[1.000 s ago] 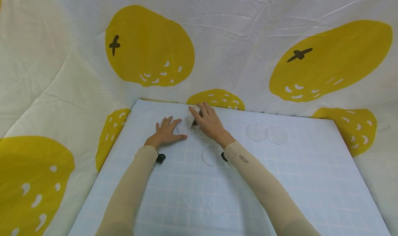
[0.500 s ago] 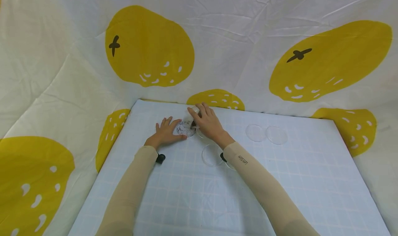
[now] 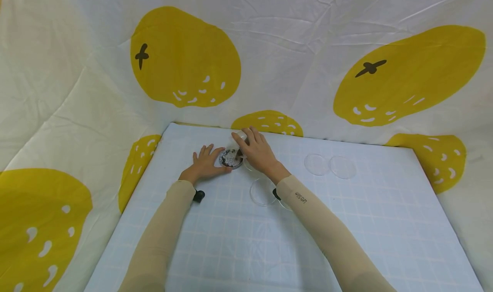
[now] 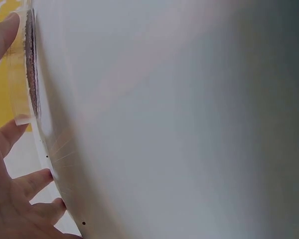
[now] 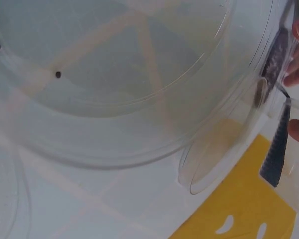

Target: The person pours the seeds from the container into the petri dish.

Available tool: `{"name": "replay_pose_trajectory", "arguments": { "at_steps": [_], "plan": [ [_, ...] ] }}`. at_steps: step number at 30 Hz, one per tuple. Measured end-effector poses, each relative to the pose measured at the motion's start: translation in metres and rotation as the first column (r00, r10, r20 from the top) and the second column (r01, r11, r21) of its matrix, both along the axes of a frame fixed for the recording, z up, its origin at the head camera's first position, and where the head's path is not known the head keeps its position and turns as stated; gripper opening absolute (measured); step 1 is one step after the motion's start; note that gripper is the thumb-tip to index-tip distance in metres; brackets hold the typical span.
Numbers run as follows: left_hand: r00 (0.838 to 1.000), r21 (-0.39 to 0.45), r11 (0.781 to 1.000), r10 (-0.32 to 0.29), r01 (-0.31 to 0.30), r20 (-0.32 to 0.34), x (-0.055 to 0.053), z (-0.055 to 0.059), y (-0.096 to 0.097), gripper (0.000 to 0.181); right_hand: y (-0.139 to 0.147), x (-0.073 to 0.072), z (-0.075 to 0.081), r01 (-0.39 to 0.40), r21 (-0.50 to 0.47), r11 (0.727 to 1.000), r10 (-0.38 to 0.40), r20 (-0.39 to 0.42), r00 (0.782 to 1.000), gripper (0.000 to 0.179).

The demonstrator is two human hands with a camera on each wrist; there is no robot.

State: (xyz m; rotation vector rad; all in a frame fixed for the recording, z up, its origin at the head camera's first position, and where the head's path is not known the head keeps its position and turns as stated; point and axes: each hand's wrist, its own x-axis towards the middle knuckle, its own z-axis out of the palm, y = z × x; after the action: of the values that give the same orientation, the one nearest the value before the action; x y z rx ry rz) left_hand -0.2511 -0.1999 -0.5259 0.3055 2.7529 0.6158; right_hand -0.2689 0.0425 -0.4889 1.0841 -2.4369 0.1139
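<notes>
Head view: pinching filled dish [image 3: 220,160] in left grip [image 3: 205,166], clear container [image 3: 242,135] in right grip [image 3: 259,151]. Probably light, brittle; best held edgewise.

The head camera looks forward and down from well behind the left hand [image 3: 205,166] and right hand [image 3: 259,151]; wrist cameras look closely along each; head and left wrist views share the left hand's dish [image 4: 18,79].
</notes>
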Motion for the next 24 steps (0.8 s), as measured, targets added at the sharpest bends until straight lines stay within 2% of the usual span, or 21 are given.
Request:
{"name": "replay_pose_trajectory", "arguments": {
  "at_steps": [24],
  "plan": [
    [1.0, -0.003, 1.0, -0.001, 0.001, -0.007, -0.0001, -0.0012, 0.0002, 0.105, -0.0021, -0.0002, 0.0045, 0.007, 0.001, 1.0, -0.007, -0.038, 0.999, 0.056]
  ]
}}
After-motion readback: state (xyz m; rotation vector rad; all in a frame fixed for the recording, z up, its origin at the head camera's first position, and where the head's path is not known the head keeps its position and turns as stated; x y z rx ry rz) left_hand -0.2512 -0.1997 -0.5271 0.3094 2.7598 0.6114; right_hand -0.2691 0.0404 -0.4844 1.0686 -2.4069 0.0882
